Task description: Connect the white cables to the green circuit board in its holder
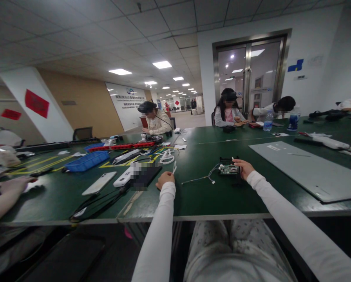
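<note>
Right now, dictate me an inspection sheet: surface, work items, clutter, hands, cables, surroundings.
Surface: green table, sections meeting at visible seams.
Work items: circuit board with black parts around it, front of the person.
Clutter: blue tray, white phone left; grey panel right.
Hands: left hand curled beside a white cable, hold unclear; right hand at the board's right end, grip unclear.
Cables: thin cable trails leftward from the board; the white one lies looped.
Surroundings: people seated around; glass doors behind.
</note>
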`<action>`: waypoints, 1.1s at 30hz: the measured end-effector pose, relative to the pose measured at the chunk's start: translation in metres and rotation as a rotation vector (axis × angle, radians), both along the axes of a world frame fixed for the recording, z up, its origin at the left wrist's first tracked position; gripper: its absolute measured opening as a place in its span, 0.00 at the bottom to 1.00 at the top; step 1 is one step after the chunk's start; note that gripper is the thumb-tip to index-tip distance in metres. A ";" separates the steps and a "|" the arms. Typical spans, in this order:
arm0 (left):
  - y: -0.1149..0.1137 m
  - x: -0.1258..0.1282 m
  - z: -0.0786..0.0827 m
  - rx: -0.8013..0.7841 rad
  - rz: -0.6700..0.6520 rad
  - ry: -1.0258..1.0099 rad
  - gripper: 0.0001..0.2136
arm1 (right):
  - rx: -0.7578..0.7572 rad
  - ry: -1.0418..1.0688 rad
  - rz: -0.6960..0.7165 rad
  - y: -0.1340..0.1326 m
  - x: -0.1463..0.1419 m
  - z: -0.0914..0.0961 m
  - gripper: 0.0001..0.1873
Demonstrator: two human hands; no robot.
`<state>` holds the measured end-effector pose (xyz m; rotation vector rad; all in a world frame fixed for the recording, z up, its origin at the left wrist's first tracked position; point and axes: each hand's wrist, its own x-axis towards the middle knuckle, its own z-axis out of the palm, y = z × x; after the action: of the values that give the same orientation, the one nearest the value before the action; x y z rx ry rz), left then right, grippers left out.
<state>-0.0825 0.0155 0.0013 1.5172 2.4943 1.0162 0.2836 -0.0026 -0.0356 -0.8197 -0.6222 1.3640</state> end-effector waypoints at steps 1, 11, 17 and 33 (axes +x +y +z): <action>0.000 0.000 0.000 -0.012 -0.001 0.021 0.07 | -0.001 -0.001 0.001 0.000 0.000 0.000 0.12; 0.007 0.001 0.002 -0.104 0.007 0.155 0.07 | 0.011 0.003 -0.015 0.001 0.000 0.000 0.12; 0.006 0.000 0.004 -0.110 -0.006 0.211 0.08 | 0.014 -0.002 -0.003 0.001 0.000 0.001 0.12; -0.022 0.155 0.019 0.229 -0.670 0.311 0.09 | -0.079 0.105 0.043 -0.005 -0.002 0.013 0.10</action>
<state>0.0726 -0.0068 0.0207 2.4951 1.7941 1.0093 0.2815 -0.0073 -0.0221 -0.7961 -0.5088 1.4685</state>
